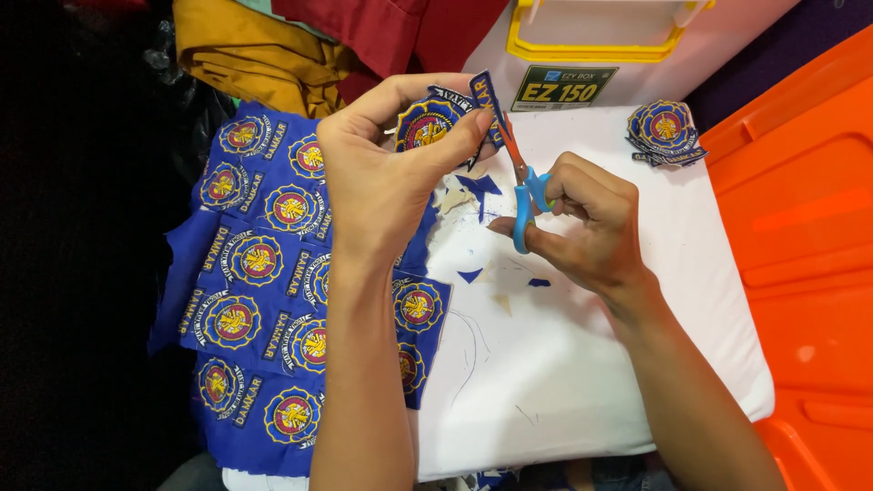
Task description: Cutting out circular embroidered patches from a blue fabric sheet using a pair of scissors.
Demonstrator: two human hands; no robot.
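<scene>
Left hand: my left hand is raised over the white lid, thumb and fingertips pinched together on a round embroidered patch with a blue edge, a yellow ring and a red centre.
Right hand: my right hand has its fingers closed through the blue loops of a small pair of scissors, gripping them firmly.
Scissors: the blades point up and away from me, slightly apart, their tips meeting the blue cloth at the patch's right edge.
Patch: held in the air above the far part of the lid, a strip of blue cloth sticking up beside it at the blade tips.
Work surface: a white box lid lies under both hands, scattered with small blue and pale offcuts.
Uncut sheet: to my left, a blue fabric sheet carrying rows of the same round badges hangs off the lid's edge, partly under my left forearm.
Finished pile: a small stack of cut patches sits on the lid's far right corner, well apart from my hands.
Surroundings: an orange plastic crate stands just beside the lid on the right; mustard and red clothes lie at the far side.
</scene>
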